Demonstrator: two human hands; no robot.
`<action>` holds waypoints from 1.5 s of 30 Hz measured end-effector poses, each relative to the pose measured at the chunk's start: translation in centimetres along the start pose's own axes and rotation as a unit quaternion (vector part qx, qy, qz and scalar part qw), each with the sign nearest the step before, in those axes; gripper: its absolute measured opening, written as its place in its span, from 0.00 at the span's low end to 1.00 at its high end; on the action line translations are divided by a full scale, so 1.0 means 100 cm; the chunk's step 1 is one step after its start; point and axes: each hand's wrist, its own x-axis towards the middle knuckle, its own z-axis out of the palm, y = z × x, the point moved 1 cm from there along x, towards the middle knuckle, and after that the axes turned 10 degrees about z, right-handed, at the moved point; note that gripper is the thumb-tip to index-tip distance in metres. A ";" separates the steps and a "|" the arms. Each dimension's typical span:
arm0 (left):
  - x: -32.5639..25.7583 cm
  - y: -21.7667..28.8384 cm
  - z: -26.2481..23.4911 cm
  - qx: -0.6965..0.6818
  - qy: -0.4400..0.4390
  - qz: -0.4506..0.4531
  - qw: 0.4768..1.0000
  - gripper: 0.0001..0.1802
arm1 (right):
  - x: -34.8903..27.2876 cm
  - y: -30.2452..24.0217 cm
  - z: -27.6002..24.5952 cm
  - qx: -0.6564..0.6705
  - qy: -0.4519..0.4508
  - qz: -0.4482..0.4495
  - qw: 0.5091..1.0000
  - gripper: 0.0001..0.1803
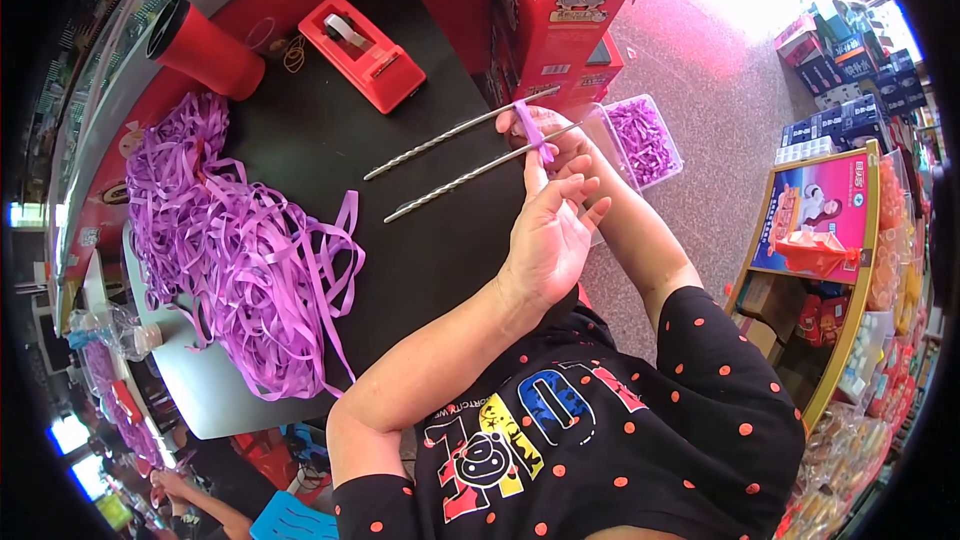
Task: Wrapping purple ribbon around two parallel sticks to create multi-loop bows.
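Two spiral metal rods that look like drill bits [450,187] lie side by side in the air over the black table. A strip of purple ribbon [530,126] is looped around both near their far ends. My right hand [563,137] is closed around the rods and ribbon at that end, its fingers partly behind them. My left hand [552,240] is just below, palm up. One of its fingers stretches up to the ribbon at the nearer rod, and the others are apart. Whether it pinches the ribbon is partly hidden.
A big heap of purple ribbon [240,250] hangs over the left edge of the black table [400,270]. A red tape dispenser [365,55] and red tumbler [205,50] stand behind. A clear bin [645,140] of purple pieces sits beyond my right forearm, beside a red carton [560,15].
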 end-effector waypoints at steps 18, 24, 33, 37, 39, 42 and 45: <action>0.001 -0.005 -0.006 0.029 -0.022 0.025 0.999 0.37 | -0.010 -0.048 0.084 -0.255 0.364 0.170 0.880 0.10; 0.000 -0.003 0.001 0.047 -0.026 0.034 0.998 0.33 | -0.007 -0.046 0.117 -0.303 0.446 0.200 0.818 0.07; 0.001 -0.006 -0.005 0.045 -0.024 0.031 0.998 0.32 | -0.039 -0.055 0.110 -0.289 0.455 0.140 0.831 0.10; 0.001 -0.002 -0.003 0.035 -0.056 0.017 0.998 0.34 | -0.032 -0.047 0.107 -0.308 0.450 0.119 0.830 0.09; 0.001 -0.002 -0.002 0.035 -0.057 0.018 0.998 0.34 | -0.028 -0.045 0.102 -0.320 0.449 0.106 0.827 0.09; 0.001 -0.004 -0.002 0.032 -0.042 0.022 0.998 0.36 | -0.024 -0.045 0.085 -0.283 0.433 0.133 0.845 0.09; -0.001 -0.004 -0.003 0.031 -0.027 0.026 0.999 0.38 | -0.017 -0.040 0.054 -0.253 0.352 0.175 0.884 0.10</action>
